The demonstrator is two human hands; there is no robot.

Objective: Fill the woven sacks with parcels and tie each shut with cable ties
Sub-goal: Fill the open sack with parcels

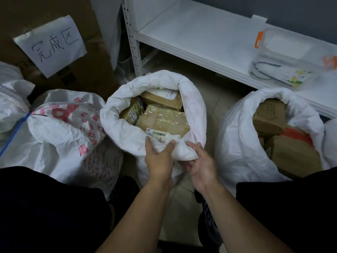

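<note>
Fingers (pixel 170 144) gripping rolled sack rim (pixel 182 152), parcels (pixel 162 119) inside

Open white woven sack (pixel 127 128) at centre on the floor, brown cardboard parcels (pixel 164 121) inside it. Tied red-printed woven sack (pixel 63 128) lies to its left; second open white sack (pixel 237 136) of parcels to its right. White metal shelf (pixel 200 33) behind, clear plastic lidded box (pixel 284 57) on it. Cardboard carton with handwritten paper sign (pixel 51 46) behind left.
</note>
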